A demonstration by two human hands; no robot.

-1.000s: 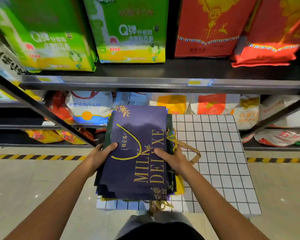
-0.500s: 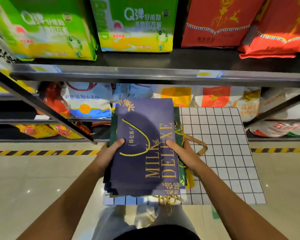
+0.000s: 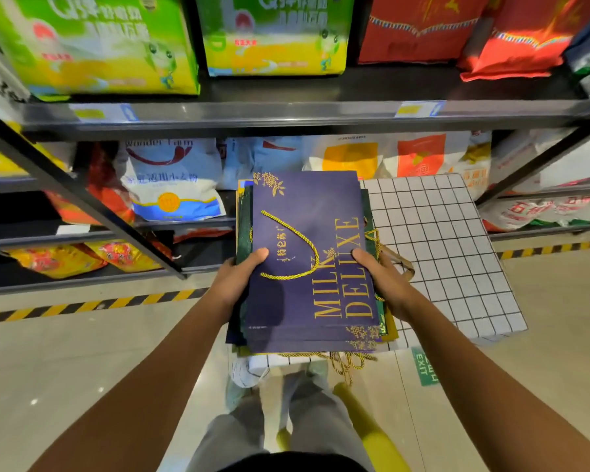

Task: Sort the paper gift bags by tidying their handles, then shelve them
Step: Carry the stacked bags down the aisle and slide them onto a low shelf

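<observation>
A flat stack of paper gift bags [image 3: 307, 212] is held in front of me, lifted off the white gridded table [image 3: 436, 240]. The top bag is dark purple with gold "MILK DELUXE" lettering, and its gold rope handle [image 3: 297, 247] lies looped on its face. Green and yellow bags show at the stack's edges, with more gold cords hanging from its near end. My left hand [image 3: 242, 277] grips the stack's left edge, thumb on top. My right hand [image 3: 382, 277] grips the right edge, thumb on top, with a brown handle loop beside it.
A dark metal shelf edge [image 3: 286, 114] runs across just above the stack, bearing green boxes [image 3: 273, 35] and red bags [image 3: 423, 28]. Lower shelves hold white, orange and yellow sacks. A slanted black strut [image 3: 82, 199] stands to the left. Yellow-black tape marks the floor.
Both hands have lifted the stack of bags off the gridded table and carried it up and forward, closer to the shelves. The grip on both edges is unchanged.
</observation>
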